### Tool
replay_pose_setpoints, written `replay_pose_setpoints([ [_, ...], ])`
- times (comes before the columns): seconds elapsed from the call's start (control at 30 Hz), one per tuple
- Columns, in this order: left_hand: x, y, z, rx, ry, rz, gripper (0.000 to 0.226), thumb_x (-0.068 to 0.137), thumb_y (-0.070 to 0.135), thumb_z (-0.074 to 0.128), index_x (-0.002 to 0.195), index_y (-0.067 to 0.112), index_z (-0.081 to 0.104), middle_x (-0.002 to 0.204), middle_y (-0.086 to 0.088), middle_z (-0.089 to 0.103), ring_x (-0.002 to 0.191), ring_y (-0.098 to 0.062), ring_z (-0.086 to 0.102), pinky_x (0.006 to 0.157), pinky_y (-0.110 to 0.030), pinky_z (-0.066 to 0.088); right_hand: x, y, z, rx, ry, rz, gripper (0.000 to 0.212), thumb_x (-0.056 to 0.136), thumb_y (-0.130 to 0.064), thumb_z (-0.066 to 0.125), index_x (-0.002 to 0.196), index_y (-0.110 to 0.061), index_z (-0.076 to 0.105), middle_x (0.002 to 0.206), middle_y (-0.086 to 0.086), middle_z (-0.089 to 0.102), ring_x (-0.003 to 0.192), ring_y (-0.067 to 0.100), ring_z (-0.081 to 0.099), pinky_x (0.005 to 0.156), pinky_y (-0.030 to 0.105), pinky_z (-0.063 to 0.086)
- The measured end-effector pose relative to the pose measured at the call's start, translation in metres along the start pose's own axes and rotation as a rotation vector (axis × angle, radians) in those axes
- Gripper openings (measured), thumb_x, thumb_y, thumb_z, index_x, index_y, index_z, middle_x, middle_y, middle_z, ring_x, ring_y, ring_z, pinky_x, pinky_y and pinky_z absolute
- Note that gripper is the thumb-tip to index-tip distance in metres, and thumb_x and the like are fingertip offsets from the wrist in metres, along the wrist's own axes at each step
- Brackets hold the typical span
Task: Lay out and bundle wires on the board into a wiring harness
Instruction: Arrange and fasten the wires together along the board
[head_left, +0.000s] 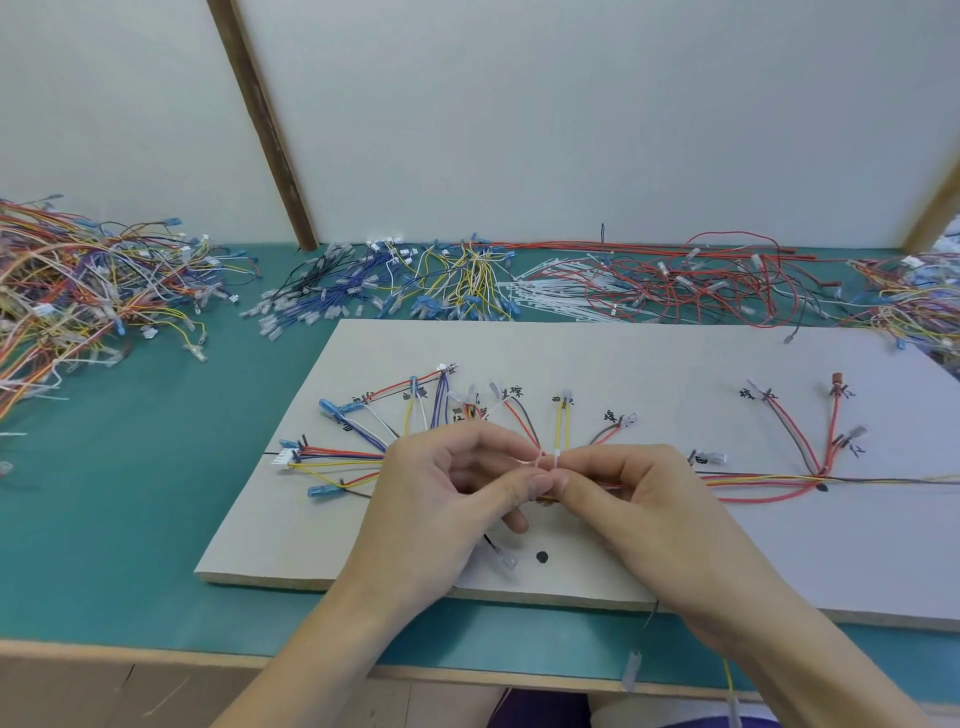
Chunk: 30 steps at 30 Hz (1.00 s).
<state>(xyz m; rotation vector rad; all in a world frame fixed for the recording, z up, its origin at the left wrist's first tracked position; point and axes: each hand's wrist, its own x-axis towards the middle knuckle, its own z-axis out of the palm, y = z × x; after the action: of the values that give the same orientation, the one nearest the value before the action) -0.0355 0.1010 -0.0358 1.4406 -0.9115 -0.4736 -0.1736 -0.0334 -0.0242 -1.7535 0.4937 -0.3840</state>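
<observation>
A grey board (597, 358) lies on the green table, marked with handwritten labels and black dots. Coloured wires (753, 480) run along it as a trunk and fan out to labelled spots with blue and clear terminals. At the trunk's middle a white cable tie (548, 461) is looped round the bundle. My left hand (447, 499) pinches the tie from the left with thumb and fingers. My right hand (623, 493) pinches it from the right, thumb tip against the left thumb. The wires under both hands are hidden.
Along the table's back lie heaps of loose wires: a mixed pile (78, 291) at the left, blue and yellow leads (415, 280) in the middle, white cable ties (550, 296), red wires (717, 286), another mixed pile (914, 296) at the right. Two leads hang over the table's front edge (631, 670).
</observation>
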Motion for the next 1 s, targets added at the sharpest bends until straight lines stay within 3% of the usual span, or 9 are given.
replay_pose_setpoints([
  [0.1, -0.0027, -0.0004, -0.0003, 0.034, -0.017, 0.005, 0.014, 0.086, 0.023, 0.083, 0.098, 0.030, 0.082, 0.084, 0.001, 0.080, 0.060, -0.020, 0.071, 0.057, -0.027, 0.058, -0.0022, -0.0004, 0.0015, 0.050, 0.003, -0.030, 0.017, 0.097, -0.019, 0.068, 0.100, -0.028, 0.082, 0.090, -0.005, 0.080, 0.087, 0.002, 0.071, 0.078, 0.010, 0.049],
  [0.23, -0.0051, 0.0018, -0.0009, 0.062, -0.013, 0.000, 0.014, 0.085, 0.029, 0.083, 0.098, 0.033, 0.083, 0.080, 0.001, 0.079, 0.062, -0.019, 0.072, 0.055, -0.028, 0.058, -0.0030, 0.0023, 0.0025, 0.128, 0.056, -0.017, 0.017, 0.095, -0.016, 0.070, 0.108, -0.022, 0.079, 0.091, -0.001, 0.080, 0.089, 0.011, 0.076, 0.081, 0.017, 0.054],
  [0.5, -0.0058, 0.0021, 0.0010, 0.082, 0.003, -0.006, 0.014, 0.085, 0.022, 0.084, 0.096, 0.030, 0.084, 0.082, 0.001, 0.080, 0.063, -0.020, 0.074, 0.062, -0.024, 0.057, -0.0035, 0.0021, 0.0040, 0.131, 0.088, -0.001, 0.016, 0.096, -0.015, 0.068, 0.103, -0.022, 0.080, 0.088, -0.002, 0.080, 0.086, 0.011, 0.076, 0.075, 0.011, 0.052],
  [0.83, -0.0056, 0.0005, 0.0000, 0.083, -0.002, -0.007, 0.013, 0.085, 0.021, 0.084, 0.095, 0.028, 0.084, 0.086, 0.001, 0.080, 0.065, -0.022, 0.074, 0.065, -0.032, 0.060, -0.0038, 0.0016, 0.0056, 0.131, 0.107, 0.001, 0.015, 0.096, -0.017, 0.067, 0.100, -0.023, 0.081, 0.086, -0.004, 0.080, 0.084, 0.009, 0.076, 0.072, 0.010, 0.051],
  [1.0, -0.0057, 0.0002, -0.0002, 0.077, 0.000, -0.006, 0.013, 0.085, 0.021, 0.084, 0.095, 0.028, 0.084, 0.085, 0.001, 0.080, 0.064, -0.022, 0.074, 0.064, -0.031, 0.060, -0.0039, 0.0016, 0.0058, 0.126, 0.120, 0.008, 0.015, 0.096, -0.017, 0.068, 0.097, -0.024, 0.081, 0.083, -0.005, 0.080, 0.075, 0.002, 0.073, 0.063, 0.006, 0.046],
])
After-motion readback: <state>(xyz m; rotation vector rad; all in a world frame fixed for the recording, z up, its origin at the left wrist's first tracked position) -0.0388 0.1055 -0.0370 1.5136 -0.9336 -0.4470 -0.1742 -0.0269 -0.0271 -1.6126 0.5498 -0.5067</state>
